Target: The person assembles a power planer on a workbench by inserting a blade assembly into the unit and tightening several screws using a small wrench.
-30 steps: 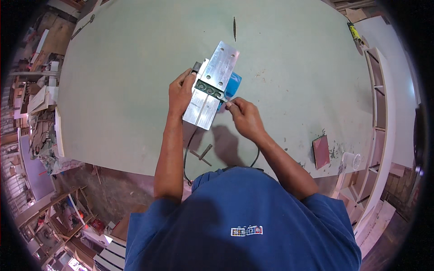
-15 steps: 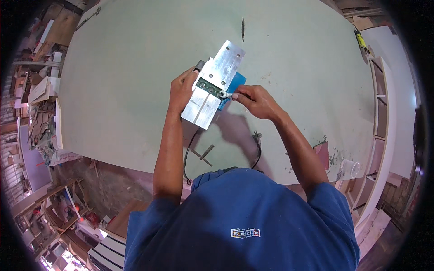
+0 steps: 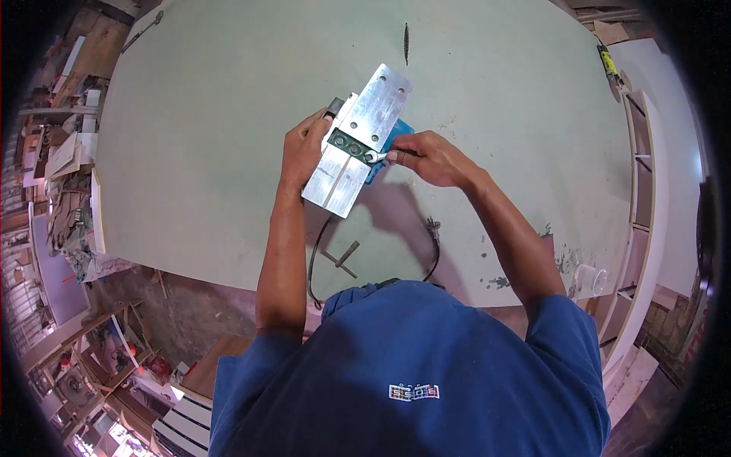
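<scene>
An electric hand planer (image 3: 333,183) lies with its flat metal sole facing up, blue body showing at its right side. Its dark cutter drum (image 3: 353,145) crosses the sole, with several round bolt heads in a row. My left hand (image 3: 303,156) is closed around the planer's left side, near a black knob (image 3: 335,107). Between the thumb and fingers of my right hand (image 3: 435,158) is a small silver wrench (image 3: 378,157). The wrench's head sits over the rightmost bolt; how fully it fits around it is too small to tell.
Toward me on the pale green table (image 3: 190,152) lie a T-shaped metal key (image 3: 347,254), a black cord (image 3: 313,263) and its plug (image 3: 433,226). A dark slender bit (image 3: 406,44) lies far off. An angle grinder (image 3: 608,65) and clear cup (image 3: 590,280) are at the right.
My right hand has shifted slightly up and away from me, swinging the wrench's handle a little around the rightmost bolt. The left hand keeps its hold on the planer.
</scene>
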`<state>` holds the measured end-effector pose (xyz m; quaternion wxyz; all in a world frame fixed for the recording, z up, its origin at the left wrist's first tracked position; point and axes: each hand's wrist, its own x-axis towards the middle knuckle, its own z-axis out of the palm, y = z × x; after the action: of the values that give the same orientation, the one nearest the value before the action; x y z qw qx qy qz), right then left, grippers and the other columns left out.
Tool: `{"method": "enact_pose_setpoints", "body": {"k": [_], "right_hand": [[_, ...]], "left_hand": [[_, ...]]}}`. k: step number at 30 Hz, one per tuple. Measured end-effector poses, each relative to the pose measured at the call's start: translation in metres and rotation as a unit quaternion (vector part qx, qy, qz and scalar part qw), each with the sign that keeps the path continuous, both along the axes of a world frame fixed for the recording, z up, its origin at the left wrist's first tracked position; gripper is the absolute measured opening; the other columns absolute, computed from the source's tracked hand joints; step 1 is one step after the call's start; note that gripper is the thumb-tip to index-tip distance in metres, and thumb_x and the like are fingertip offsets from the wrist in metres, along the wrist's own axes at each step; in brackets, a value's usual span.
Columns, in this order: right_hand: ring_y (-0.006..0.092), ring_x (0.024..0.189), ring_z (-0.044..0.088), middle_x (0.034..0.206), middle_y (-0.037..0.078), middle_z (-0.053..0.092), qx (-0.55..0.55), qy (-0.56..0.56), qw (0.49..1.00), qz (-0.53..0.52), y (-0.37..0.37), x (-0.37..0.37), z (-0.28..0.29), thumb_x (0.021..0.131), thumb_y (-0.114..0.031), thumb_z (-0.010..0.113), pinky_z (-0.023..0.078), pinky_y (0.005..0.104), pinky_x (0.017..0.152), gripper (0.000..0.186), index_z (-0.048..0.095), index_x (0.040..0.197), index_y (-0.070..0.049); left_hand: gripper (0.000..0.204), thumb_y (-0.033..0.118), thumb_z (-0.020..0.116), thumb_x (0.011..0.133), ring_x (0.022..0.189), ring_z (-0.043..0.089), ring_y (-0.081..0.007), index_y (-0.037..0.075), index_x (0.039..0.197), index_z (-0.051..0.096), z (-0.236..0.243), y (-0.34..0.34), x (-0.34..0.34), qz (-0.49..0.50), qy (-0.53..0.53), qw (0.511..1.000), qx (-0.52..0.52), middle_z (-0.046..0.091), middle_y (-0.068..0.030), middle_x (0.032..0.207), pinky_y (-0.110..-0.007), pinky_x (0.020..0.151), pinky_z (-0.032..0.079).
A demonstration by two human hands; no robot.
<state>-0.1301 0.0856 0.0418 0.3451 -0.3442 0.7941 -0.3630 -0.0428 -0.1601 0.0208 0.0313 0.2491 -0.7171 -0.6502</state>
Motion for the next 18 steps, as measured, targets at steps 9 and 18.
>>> {"method": "enact_pose_setpoints", "body": {"k": [9, 18], "right_hand": [[0.0398, 0.078, 0.065, 0.081, 0.021, 0.067, 0.001, 0.073, 0.995, -0.067, 0.0, 0.024, -0.017, 0.105, -0.034, 0.055, 0.048, 0.0506, 0.073, 0.033, 0.063, 0.096, -0.004], [0.0452, 0.08, 0.068, 0.082, 0.021, 0.07, -0.004, 0.039, 0.956, -0.292, -0.024, 0.089, -0.016, 0.104, -0.029, 0.056, 0.049, 0.0547, 0.07, 0.029, 0.064, 0.093, -0.003]], "left_hand": [[0.049, 0.026, 0.062, 0.098, 0.096, 0.065, -0.014, -0.006, 0.134, 0.066, 0.004, 0.004, 0.002, 0.026, 0.0, 1.0, 0.005, 0.074, -0.0105, 0.107, -0.028, 0.088, 0.051], [0.05, 0.027, 0.064, 0.097, 0.101, 0.065, -0.0158, -0.008, 0.133, 0.065, -0.019, 0.005, 0.005, 0.072, 0.053, 0.996, 0.013, 0.073, -0.0138, 0.112, -0.029, 0.091, 0.05]]}}
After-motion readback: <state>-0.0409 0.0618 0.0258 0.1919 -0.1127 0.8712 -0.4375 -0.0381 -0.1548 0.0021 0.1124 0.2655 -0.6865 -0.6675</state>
